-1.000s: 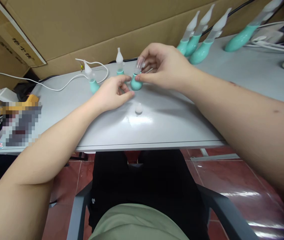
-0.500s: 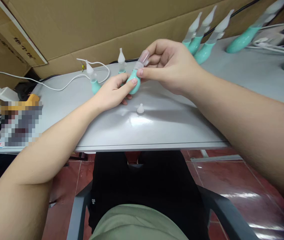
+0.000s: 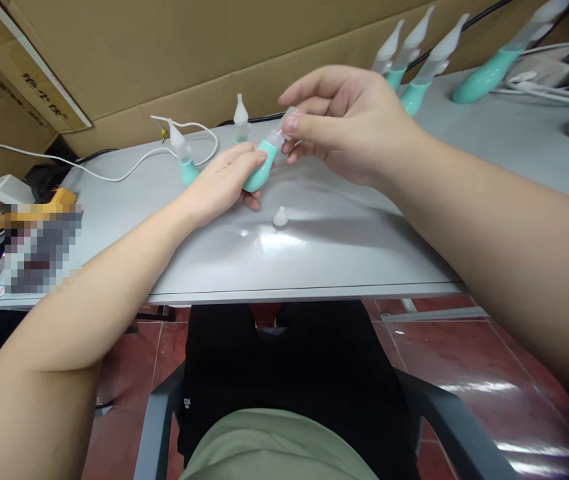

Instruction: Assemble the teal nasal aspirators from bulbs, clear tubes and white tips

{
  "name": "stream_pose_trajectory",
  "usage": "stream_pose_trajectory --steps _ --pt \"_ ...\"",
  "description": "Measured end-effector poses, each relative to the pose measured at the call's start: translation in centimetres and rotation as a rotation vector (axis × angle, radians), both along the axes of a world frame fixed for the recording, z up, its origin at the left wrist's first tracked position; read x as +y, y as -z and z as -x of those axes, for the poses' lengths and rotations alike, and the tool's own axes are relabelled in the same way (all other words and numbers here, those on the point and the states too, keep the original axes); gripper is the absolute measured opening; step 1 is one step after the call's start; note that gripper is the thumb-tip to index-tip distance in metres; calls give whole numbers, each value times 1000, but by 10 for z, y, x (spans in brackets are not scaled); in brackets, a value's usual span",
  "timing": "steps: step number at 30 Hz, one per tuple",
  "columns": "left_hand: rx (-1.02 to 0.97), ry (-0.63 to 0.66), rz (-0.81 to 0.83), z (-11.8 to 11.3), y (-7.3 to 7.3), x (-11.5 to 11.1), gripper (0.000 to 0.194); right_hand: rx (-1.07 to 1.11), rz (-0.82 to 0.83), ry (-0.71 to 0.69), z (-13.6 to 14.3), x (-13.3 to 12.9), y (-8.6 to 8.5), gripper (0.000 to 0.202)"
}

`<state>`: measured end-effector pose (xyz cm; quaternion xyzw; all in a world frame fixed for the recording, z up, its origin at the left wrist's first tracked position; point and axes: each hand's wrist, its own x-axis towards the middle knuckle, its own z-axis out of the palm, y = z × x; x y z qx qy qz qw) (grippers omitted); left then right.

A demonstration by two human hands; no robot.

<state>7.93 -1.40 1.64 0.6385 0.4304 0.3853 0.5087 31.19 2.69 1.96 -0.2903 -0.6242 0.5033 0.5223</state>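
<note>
My left hand (image 3: 229, 170) is closed around the teal bulb of a nasal aspirator (image 3: 259, 175), which tilts up to the right just above the table. Its clear tube rises from the bulb and carries no white nozzle. My right hand (image 3: 347, 123) has its thumb on the upper end of that tube, with the index finger raised off it; the other fingertips are partly hidden behind. Below the hands, a small white nozzle tip (image 3: 280, 217) stands on the table. Two complete aspirators stand beyond my left hand: one leaning (image 3: 188, 172), one upright (image 3: 241, 120).
Several more teal aspirators (image 3: 415, 97) stand behind my right hand, with a larger-looking one (image 3: 487, 77) farther right. A white cable (image 3: 129, 175) crosses the grey table (image 3: 364, 267). Cardboard (image 3: 189, 53) walls the back. A yellow object (image 3: 64, 199) and a blurred-out item lie left.
The held aspirator has turned in my left hand, so the bulb points lower left. My right hand has shifted up along the tube and its index finger has lifted away.
</note>
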Motion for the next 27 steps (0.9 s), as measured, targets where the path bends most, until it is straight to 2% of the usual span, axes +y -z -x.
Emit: stream_pose_trajectory --steps 3,9,13,27 --pt "9 -19 -58 1 -1 -2 33 -71 -32 -22 0 -2 0 16" --pt "-34 -44 -57 -1 -3 -3 44 -207 -88 -36 -5 -1 -2 27" --pt "-54 -47 -41 -2 -2 -5 44 -294 -105 -60 -10 1 -4 34" --pt "-20 -31 -30 -3 -4 -11 52 -593 -239 5 -17 -14 -15 21"
